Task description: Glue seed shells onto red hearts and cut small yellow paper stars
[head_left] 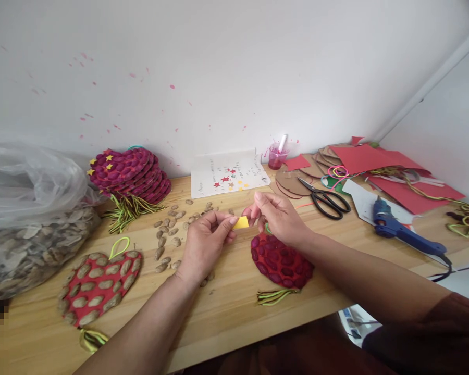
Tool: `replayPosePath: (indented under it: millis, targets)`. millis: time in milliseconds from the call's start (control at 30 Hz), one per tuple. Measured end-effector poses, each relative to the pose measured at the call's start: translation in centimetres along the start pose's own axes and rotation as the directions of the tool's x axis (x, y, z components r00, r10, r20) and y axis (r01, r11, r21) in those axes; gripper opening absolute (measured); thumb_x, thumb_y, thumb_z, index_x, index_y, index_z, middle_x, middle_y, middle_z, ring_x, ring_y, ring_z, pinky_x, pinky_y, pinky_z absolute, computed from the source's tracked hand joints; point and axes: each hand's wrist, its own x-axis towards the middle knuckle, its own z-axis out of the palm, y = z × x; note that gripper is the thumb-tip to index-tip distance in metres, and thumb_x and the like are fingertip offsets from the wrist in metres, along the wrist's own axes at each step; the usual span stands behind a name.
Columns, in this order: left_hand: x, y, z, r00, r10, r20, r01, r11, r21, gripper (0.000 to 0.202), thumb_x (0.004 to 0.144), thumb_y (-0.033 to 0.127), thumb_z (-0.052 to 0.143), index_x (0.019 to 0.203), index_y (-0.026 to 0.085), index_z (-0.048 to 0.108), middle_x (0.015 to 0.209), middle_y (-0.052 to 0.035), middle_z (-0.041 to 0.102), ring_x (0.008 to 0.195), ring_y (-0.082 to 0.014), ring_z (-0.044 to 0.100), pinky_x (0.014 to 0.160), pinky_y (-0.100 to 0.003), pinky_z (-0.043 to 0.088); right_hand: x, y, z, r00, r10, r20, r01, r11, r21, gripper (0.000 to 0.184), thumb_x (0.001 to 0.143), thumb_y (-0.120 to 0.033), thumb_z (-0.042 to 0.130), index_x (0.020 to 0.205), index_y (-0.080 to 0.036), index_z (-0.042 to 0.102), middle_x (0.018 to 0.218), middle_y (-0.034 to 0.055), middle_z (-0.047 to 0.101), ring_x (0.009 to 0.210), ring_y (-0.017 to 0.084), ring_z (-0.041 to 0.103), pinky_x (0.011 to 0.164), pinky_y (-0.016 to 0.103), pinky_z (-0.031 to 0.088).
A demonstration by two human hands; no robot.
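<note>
My left hand (208, 238) and my right hand (278, 214) meet above the wooden table (234, 307), both pinching a small yellow sticker piece (241, 223) between their fingertips. Just below my right hand lies a red heart-shaped craft (281, 261) covered in painted shells, with green-yellow strings at its bottom. Loose peanut shells (171, 234) are scattered left of my left hand.
A red heart with unpainted shells (97, 284) lies front left. A plastic bag of shells (31, 229) fills the far left. A stack of finished hearts (131, 174), a sticker sheet (229, 177), scissors (326, 198), a blue glue gun (402, 232) and red paper (391, 172) line the back and right.
</note>
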Motion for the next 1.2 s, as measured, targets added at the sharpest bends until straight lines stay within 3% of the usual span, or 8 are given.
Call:
replayPosePath:
  millis: [133,267,433,567,633,700,900,1200]
  targets:
    - [0.0,-0.1,0.0,1.000,0.005,0.007,-0.005,1.000,-0.029,0.034,0.077,0.047,0.075,0.084,0.015,0.069,0.062,0.0002,0.065,0.054,-0.0092,0.055,0.053,-0.020,0.045,0.2,0.1,-0.1,0.999,0.018,0.040,-0.018,1.000,0.007,0.027,0.088,-0.043,0.063,0.100,-0.019,0.063,0.086,0.0041,0.070,0.063,0.012,0.065,0.044,0.020,0.048]
    - [0.1,-0.3,0.0,1.000,0.001,0.005,-0.001,0.998,-0.068,0.034,0.076,0.044,0.077,0.089,0.014,0.070,0.067,-0.0008,0.067,0.057,-0.0091,0.057,0.056,-0.020,0.046,0.2,0.2,-0.1,0.998,0.047,0.031,-0.046,0.999,-0.017,0.036,0.093,-0.050,0.054,0.082,-0.017,0.063,0.071,0.0024,0.065,0.057,0.012,0.064,0.042,0.020,0.046]
    - [0.1,-0.3,0.1,1.000,-0.015,-0.002,0.015,0.994,-0.111,0.034,0.072,0.043,0.080,0.087,0.014,0.072,0.071,-0.0020,0.069,0.061,-0.0099,0.061,0.062,-0.021,0.049,0.3,-0.1,-0.2,1.000,0.002,0.004,-0.002,1.000,-0.012,0.052,0.092,-0.057,0.052,0.058,-0.019,0.045,0.065,0.0037,0.064,0.054,0.012,0.061,0.041,0.020,0.042]
    - [0.1,-0.3,0.0,0.999,-0.032,-0.007,0.031,0.993,-0.117,0.035,0.072,0.045,0.080,0.085,0.014,0.071,0.066,-0.0015,0.068,0.059,-0.0104,0.059,0.058,-0.020,0.047,0.1,-0.7,-0.2,1.000,-0.009,0.011,0.009,1.000,0.005,0.034,0.086,-0.049,0.065,0.075,-0.019,0.055,0.085,0.0042,0.068,0.060,0.011,0.061,0.043,0.020,0.043]
    - [0.0,-0.2,-0.1,1.000,-0.024,0.006,0.025,0.995,-0.097,0.035,0.072,0.046,0.079,0.083,0.014,0.071,0.065,-0.0016,0.067,0.058,-0.0103,0.058,0.057,-0.020,0.046,-0.1,-0.6,0.0,0.996,0.017,0.092,-0.019,1.000,0.017,0.030,0.078,-0.040,0.077,0.090,-0.020,0.059,0.093,0.0032,0.068,0.066,0.011,0.062,0.049,0.021,0.047]
    - [0.0,-0.3,-0.1,1.000,-0.015,0.021,0.017,0.996,-0.089,0.035,0.073,0.047,0.078,0.081,0.013,0.071,0.064,-0.0020,0.067,0.057,-0.0104,0.058,0.058,-0.021,0.047,-0.2,-0.4,0.1,0.982,0.052,0.182,-0.051,0.999,-0.008,0.032,0.073,-0.034,0.081,0.095,-0.019,0.063,0.085,0.0013,0.068,0.068,0.012,0.063,0.057,0.023,0.050]
    - [0.1,-0.3,-0.2,0.999,-0.029,0.023,0.030,0.999,-0.034,0.037,0.074,0.049,0.076,0.075,0.014,0.066,0.062,-0.0018,0.066,0.053,-0.0104,0.056,0.052,-0.021,0.045,-0.3,0.4,0.0,0.984,0.063,0.165,-0.033,0.984,-0.176,0.025,0.081,-0.039,0.071,0.086,-0.015,0.073,0.066,0.0007,0.066,0.058,0.012,0.061,0.053,0.023,0.043]
    - [-0.2,0.3,0.0,0.997,-0.032,0.070,0.028,0.998,0.055,0.045,0.084,0.059,0.062,0.070,0.016,0.062,0.062,-0.0034,0.068,0.051,-0.0107,0.056,0.049,-0.020,0.043,-0.1,-0.2,0.0,0.982,0.132,0.136,-0.115,0.986,-0.122,0.019,0.079,-0.036,0.070,0.079,-0.017,0.068,0.055,-0.0034,0.061,0.041,0.006,0.043,0.040,0.020,0.030]
